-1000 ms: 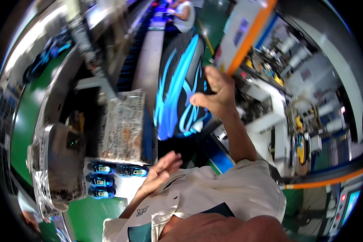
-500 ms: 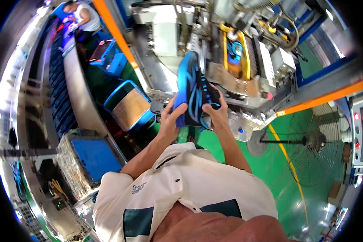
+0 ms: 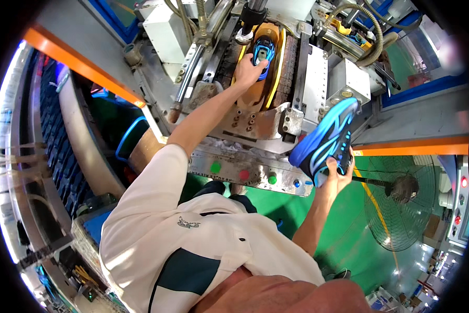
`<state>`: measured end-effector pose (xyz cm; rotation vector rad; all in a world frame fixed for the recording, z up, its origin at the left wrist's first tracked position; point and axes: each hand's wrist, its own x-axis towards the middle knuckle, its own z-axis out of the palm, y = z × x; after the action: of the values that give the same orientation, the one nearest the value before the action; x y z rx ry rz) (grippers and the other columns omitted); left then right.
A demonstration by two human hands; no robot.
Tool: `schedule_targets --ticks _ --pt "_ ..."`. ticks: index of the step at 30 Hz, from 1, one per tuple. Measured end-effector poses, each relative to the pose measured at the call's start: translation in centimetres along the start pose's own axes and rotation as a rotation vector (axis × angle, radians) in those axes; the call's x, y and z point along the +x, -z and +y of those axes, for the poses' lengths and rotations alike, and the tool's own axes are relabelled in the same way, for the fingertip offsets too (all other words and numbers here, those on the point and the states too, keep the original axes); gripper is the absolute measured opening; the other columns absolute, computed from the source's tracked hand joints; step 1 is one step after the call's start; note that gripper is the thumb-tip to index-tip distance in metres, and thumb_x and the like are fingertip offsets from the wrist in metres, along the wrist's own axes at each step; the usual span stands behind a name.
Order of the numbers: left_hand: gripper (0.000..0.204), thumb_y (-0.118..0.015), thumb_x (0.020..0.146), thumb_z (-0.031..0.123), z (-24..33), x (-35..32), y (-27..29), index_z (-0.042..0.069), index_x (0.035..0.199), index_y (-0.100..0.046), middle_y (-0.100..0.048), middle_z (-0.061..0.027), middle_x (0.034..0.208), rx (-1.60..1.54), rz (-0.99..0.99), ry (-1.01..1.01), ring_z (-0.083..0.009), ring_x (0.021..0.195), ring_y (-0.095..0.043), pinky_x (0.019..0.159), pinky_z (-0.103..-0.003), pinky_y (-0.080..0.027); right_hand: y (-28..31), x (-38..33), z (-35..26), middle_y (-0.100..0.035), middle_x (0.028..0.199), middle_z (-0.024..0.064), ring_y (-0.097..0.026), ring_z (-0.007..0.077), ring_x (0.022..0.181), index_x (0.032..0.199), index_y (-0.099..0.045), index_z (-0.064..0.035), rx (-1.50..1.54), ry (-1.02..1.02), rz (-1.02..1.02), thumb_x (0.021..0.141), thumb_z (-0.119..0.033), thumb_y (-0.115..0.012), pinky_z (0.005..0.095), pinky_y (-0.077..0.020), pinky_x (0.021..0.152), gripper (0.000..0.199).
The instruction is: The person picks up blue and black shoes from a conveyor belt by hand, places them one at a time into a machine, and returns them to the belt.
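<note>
The person's right hand [image 3: 339, 176] is clamped, thumb against the side, on a black sports shoe with bright blue flowing stripes [image 3: 325, 143], held tilted in the air to the right of the grey metal pressing machine [image 3: 260, 128]. The left hand [image 3: 249, 71] touches a second blue-and-black shoe [image 3: 264, 47], which lies in the machine's long brown, yellow-edged cradle [image 3: 255, 96]; its fingers are partly hidden, so whether they grip cannot be made out. Dark printed lettering runs along the worn metal front panel [image 3: 229, 161], near green, red and blue round buttons [image 3: 272, 179]. A small dark emblem [image 3: 188, 223] marks the cream short-sleeved shirt [image 3: 218, 245].
</note>
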<state>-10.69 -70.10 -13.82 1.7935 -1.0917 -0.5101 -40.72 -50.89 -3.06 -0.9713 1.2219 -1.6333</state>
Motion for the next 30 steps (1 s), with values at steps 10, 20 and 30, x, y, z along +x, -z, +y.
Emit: schedule_targets --ticks 10,20,30 --pt "0.037 -0.076 0.063 0.022 -1.5 3.2 3.1 -0.002 0.086 -0.061 -0.064 -0.0130 0.082 -0.412 -0.071 0.354 -0.0201 0.074 -0.063 0.069 -0.035 -0.049 -9.2 13.3 1.1 -0.065 0.088 0.0080 -0.059 0.0132 0.076 0.111 -0.056 0.0053 -0.368 0.135 -0.072 0.071 -0.004 -0.072 0.0257 -0.0498 0.073 0.044" --pt "0.042 -0.069 0.071 0.014 0.7 -19.9 29.3 -0.003 0.108 -0.060 -0.062 -0.0083 0.098 -0.645 0.024 0.542 -0.0142 0.090 -0.056 0.080 -0.026 -0.043 -31.7 20.8 13.6 -0.066 0.107 0.0171 -0.064 0.0295 0.099 0.099 -0.066 0.0016 -1.378 -0.037 -0.444 0.062 -0.034 -0.078 0.0352 -0.0498 0.086 0.052" --pt "0.029 -0.074 0.073 0.013 -0.4 -39.8 33.6 0.004 0.098 -0.062 -0.065 -0.0043 0.090 -0.676 0.999 0.564 -0.0111 0.076 -0.062 0.062 -0.023 -0.047 -32.0 17.7 18.8 -0.055 0.120 0.0251 -0.055 0.0391 0.110 0.119 -0.040 0.0069 -1.289 0.160 -0.426 0.070 -0.043 -0.073 0.0421 -0.0455 0.093 0.077"
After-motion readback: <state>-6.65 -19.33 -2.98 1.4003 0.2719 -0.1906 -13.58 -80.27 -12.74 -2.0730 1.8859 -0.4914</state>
